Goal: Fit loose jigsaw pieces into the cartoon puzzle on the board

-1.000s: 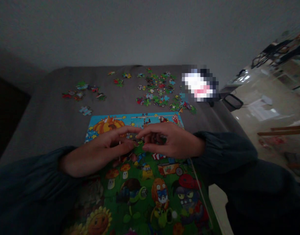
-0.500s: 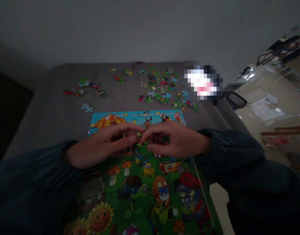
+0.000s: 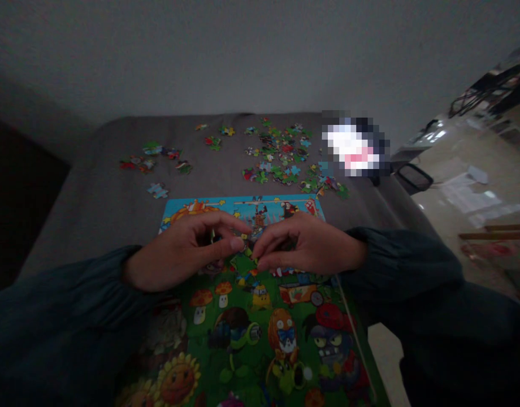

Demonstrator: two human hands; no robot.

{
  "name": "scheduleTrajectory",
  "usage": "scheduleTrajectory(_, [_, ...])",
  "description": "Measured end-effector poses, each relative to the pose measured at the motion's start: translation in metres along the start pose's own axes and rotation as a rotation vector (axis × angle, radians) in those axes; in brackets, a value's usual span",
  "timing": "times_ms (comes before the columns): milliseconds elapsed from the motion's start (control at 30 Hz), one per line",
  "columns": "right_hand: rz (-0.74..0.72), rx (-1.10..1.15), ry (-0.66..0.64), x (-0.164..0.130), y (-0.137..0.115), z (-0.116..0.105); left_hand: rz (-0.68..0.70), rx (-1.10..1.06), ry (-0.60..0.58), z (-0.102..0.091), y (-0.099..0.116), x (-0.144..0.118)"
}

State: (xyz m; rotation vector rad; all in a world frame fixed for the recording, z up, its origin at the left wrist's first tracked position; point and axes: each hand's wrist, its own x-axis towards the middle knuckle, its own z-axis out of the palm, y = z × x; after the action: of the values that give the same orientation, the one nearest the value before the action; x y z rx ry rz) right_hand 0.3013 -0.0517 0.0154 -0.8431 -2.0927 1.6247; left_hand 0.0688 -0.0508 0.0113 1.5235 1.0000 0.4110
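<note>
A jigsaw puzzle (image 3: 243, 356) with a cartoon picture of plants and monsters lies before me, blue at its far edge and green nearer. Over its upper part are both my hands, fingertips almost meeting. My left hand (image 3: 183, 249) is curled, thumb and forefinger close together; a small patch shows at their tips, too dark to make out. On the other side, my right hand (image 3: 304, 246) has its thumb and forefinger pinched just above the puzzle. What the fingers hold, if anything, is hidden.
Loose puzzle pieces (image 3: 281, 150) lie heaped beyond the puzzle on the grey cloth-covered table (image 3: 90, 198). A smaller cluster of pieces (image 3: 152, 155) is at the left. A blurred-out object (image 3: 353, 147) stands at the far right, by a wall (image 3: 243, 56).
My right thumb and forefinger have closed together and dropped slightly. My left hand stays curled in about the same place. The whole view has shifted a little.
</note>
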Motion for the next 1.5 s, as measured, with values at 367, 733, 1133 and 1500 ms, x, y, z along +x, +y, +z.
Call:
scheduleTrajectory(367, [-0.095, -0.16, 0.038, -0.001, -0.002, -0.004, 0.003, 0.014, -0.033, -0.001, 0.001, -0.001])
scheduleTrajectory(733, [-0.067, -0.175, -0.696, -0.017, -0.018, 0.01, 0.097, 0.069, 0.029, 0.002, 0.002, 0.001])
scheduleTrajectory(1133, [-0.118, -0.249, -0.809, -0.021, -0.016, 0.039, 0.085, 0.086, 0.061, 0.002, -0.001, 0.002])
scheduleTrajectory(1500, [-0.099, -0.215, -0.739, -0.021, -0.013, 0.038, 0.16, 0.068, 0.043, 0.002, 0.001, 0.001])
